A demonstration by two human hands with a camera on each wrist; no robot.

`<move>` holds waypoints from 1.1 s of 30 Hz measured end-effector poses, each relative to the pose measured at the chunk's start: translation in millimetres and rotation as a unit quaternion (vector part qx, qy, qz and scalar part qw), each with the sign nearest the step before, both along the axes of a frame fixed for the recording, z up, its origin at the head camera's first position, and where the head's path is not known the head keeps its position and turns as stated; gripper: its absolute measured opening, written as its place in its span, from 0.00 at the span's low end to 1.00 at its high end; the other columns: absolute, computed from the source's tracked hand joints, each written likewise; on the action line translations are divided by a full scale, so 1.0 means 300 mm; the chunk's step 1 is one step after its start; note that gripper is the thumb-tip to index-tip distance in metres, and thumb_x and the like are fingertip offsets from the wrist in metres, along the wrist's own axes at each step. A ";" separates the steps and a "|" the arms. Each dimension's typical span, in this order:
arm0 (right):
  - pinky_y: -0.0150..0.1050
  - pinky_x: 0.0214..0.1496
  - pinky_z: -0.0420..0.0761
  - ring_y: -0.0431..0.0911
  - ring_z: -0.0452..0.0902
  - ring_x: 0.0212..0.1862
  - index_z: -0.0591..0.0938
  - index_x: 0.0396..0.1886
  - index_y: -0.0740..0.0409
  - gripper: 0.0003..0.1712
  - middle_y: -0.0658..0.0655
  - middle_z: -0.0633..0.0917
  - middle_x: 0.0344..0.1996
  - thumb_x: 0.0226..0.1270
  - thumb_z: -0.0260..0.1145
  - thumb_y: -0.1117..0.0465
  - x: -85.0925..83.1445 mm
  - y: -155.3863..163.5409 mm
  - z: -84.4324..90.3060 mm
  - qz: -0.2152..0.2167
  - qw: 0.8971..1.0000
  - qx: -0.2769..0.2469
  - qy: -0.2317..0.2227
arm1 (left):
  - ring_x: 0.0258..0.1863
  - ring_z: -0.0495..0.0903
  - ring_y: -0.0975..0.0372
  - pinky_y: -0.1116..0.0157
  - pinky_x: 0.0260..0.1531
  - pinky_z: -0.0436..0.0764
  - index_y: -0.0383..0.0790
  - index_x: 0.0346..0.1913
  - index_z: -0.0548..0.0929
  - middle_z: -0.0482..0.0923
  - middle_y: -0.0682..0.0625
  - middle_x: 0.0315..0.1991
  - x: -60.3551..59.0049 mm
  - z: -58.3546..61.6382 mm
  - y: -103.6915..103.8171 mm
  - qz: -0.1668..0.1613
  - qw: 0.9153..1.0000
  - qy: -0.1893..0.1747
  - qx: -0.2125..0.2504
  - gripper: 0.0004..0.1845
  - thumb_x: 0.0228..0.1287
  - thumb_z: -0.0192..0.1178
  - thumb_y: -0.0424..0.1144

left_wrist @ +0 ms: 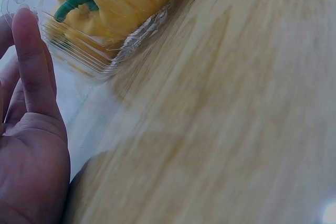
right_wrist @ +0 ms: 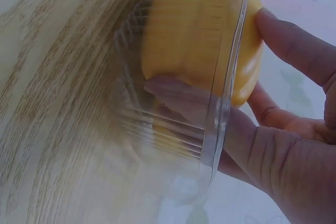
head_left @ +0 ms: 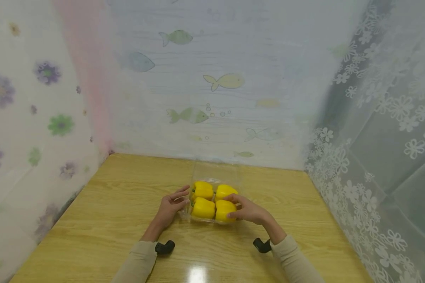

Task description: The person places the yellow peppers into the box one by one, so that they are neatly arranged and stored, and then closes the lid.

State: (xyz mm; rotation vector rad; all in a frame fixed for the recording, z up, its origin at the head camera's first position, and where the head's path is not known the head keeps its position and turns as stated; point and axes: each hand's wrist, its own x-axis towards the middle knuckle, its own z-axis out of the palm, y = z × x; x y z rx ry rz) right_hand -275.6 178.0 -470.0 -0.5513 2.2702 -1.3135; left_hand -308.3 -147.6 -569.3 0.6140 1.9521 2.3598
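Note:
A clear plastic clamshell box [head_left: 216,222] lies on the table with its lid [head_left: 214,171] folded back. Yellow bell peppers with green stems fill it in two rows. My right hand [head_left: 251,211] grips the front-right bell pepper [head_left: 224,208]. Through the clear wall in the right wrist view, a finger [right_wrist: 178,90] reaches down inside the box along that pepper. At the box's left side is my left hand [head_left: 170,206], fingers extended and fingertips right at the rim. The left wrist view shows a green stem [left_wrist: 76,1] behind the ridged wall.
The wooden table [head_left: 127,196] extends around the box. Fish-patterned sheeting [head_left: 216,78] hangs behind it, with flowered curtains at left [head_left: 39,118] and right [head_left: 382,157]. A black wrist mount [head_left: 165,247] projects from the left sleeve and another mount [head_left: 262,245] from the right.

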 end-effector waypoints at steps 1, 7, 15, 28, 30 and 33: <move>0.54 0.54 0.82 0.69 0.67 0.68 0.67 0.75 0.60 0.34 0.73 0.63 0.72 0.73 0.67 0.62 -0.001 0.002 -0.003 0.001 1.000 -0.003 -0.002 | 0.41 0.82 0.67 0.73 0.28 0.79 0.26 0.64 0.78 0.65 0.41 0.76 0.001 -0.001 0.000 0.000 1.000 -0.001 0.000 0.23 0.70 0.65 0.32; 0.55 0.56 0.82 0.68 0.67 0.69 0.67 0.75 0.61 0.33 0.73 0.63 0.72 0.75 0.65 0.60 -0.005 0.014 -0.011 0.009 1.000 -0.020 -0.009 | 0.41 0.82 0.68 0.73 0.28 0.79 0.27 0.64 0.78 0.66 0.41 0.76 0.001 -0.003 -0.002 0.003 1.000 -0.003 -0.002 0.23 0.70 0.65 0.32; 0.55 0.57 0.82 0.70 0.64 0.70 0.66 0.76 0.61 0.32 0.73 0.62 0.73 0.77 0.62 0.62 -0.006 0.021 -0.012 0.016 0.999 -0.027 0.001 | 0.38 0.81 0.68 0.73 0.27 0.78 0.26 0.65 0.77 0.64 0.40 0.76 0.001 0.004 -0.001 -0.002 1.000 0.006 -0.001 0.24 0.70 0.64 0.32; 0.56 0.59 0.81 0.72 0.62 0.72 0.67 0.76 0.61 0.30 0.74 0.62 0.73 0.77 0.60 0.65 0.011 0.019 -0.013 0.001 0.999 -0.028 0.020 | 0.34 0.79 0.69 0.73 0.26 0.78 0.23 0.65 0.76 0.63 0.37 0.76 -0.002 -0.002 0.000 -0.008 1.000 0.013 0.007 0.24 0.70 0.64 0.31; 0.56 0.60 0.80 0.72 0.61 0.72 0.68 0.75 0.62 0.30 0.73 0.63 0.73 0.76 0.60 0.66 0.015 0.017 -0.017 -0.003 0.999 -0.025 0.032 | 0.33 0.79 0.69 0.73 0.26 0.78 0.22 0.65 0.75 0.63 0.37 0.76 -0.002 -0.003 -0.001 -0.009 1.000 0.013 0.009 0.24 0.70 0.64 0.31; 0.58 0.63 0.78 0.71 0.60 0.73 0.69 0.74 0.63 0.29 0.71 0.65 0.73 0.76 0.61 0.66 0.020 0.013 -0.022 -0.008 0.998 -0.021 0.055 | 0.32 0.79 0.68 0.73 0.26 0.78 0.22 0.65 0.75 0.63 0.37 0.76 -0.002 -0.006 -0.002 -0.009 1.000 0.012 0.011 0.24 0.70 0.64 0.31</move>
